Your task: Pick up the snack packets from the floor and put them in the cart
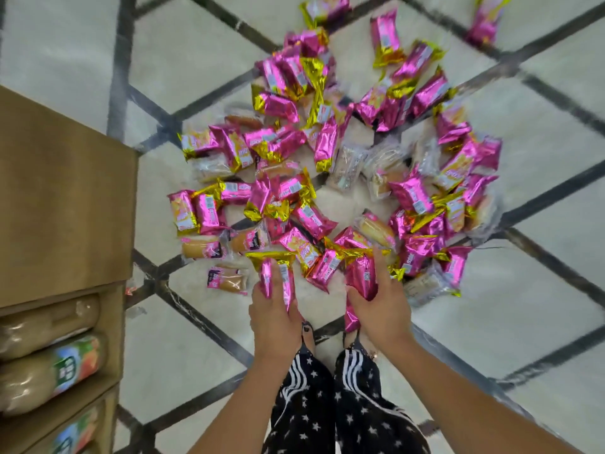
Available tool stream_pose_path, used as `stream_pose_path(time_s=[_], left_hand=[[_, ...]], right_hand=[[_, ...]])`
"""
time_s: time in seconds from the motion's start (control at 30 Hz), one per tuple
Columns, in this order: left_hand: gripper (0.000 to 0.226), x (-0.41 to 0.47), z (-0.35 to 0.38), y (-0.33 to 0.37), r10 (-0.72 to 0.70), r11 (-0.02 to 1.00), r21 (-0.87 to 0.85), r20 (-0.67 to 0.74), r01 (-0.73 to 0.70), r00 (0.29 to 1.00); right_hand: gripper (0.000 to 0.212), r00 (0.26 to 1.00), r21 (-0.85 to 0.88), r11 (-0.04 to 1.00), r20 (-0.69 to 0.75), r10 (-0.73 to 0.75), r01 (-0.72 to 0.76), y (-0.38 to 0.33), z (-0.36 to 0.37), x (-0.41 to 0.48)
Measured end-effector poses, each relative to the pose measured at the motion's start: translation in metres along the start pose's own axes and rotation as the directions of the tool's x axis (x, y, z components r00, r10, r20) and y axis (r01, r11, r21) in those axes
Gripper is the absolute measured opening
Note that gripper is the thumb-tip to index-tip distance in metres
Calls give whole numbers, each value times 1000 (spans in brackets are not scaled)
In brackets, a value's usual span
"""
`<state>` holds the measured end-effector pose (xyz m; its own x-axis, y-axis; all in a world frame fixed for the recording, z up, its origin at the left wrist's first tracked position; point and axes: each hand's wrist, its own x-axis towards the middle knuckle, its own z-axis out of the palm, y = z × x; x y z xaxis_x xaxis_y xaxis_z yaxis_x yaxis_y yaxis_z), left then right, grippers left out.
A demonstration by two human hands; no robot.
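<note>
Head view: the left hand (273,311) is curling its fingers round a pink packet (266,278), and the right hand (384,306) is gripping a second pink packet (361,273). The remaining snack packets (327,165) are lying on the floor (196,60) just beyond both hands.

the snack packets (327,142) heaped toward 12 o'clock are glossy metallic foil, pink with gold crimped ends, creased and shining. the clear-wrapped packets (203,249) among them are in transparent shiny plastic film. the floor (196,44) looks like smooth polished pale stone with dark inlaid strips. at 9 o'clock the box (65,191) is matt brown cardboard. the bottles (49,371) in it are glossy plastic with printed labels. the trousers (304,404) at 6 o'clock are soft matt cloth.
</note>
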<state>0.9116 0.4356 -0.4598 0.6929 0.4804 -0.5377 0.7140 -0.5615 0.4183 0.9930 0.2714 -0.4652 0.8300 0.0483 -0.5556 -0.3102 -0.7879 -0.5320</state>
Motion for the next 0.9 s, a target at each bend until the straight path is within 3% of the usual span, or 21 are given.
stream_pose_path(time_s=[0.17,0.47,0.63,0.73,0.9], left_hand=[[89,-45,-87,62,90,989,117,18,-92,996],[75,-132,-208,162,112,994,-10,-80,-113,990],[74,-193,-237,197,171,984,-34,-72,-173,983],[76,-224,-245,218,208,975,-66,-53,-211,977],[86,-260,-256,240,243,967,-77,-6,-243,970]], right_hand=[[92,997,27,999,58,-46,45,-61,-86,-45],[90,996,134,989,51,-70,63,-123,-230,-141],[87,989,56,991,76,-125,121,-126,-291,-191],[87,991,30,991,17,-130,130,-126,-317,-218],[86,997,92,994,-50,-50,55,-128,-333,-260]])
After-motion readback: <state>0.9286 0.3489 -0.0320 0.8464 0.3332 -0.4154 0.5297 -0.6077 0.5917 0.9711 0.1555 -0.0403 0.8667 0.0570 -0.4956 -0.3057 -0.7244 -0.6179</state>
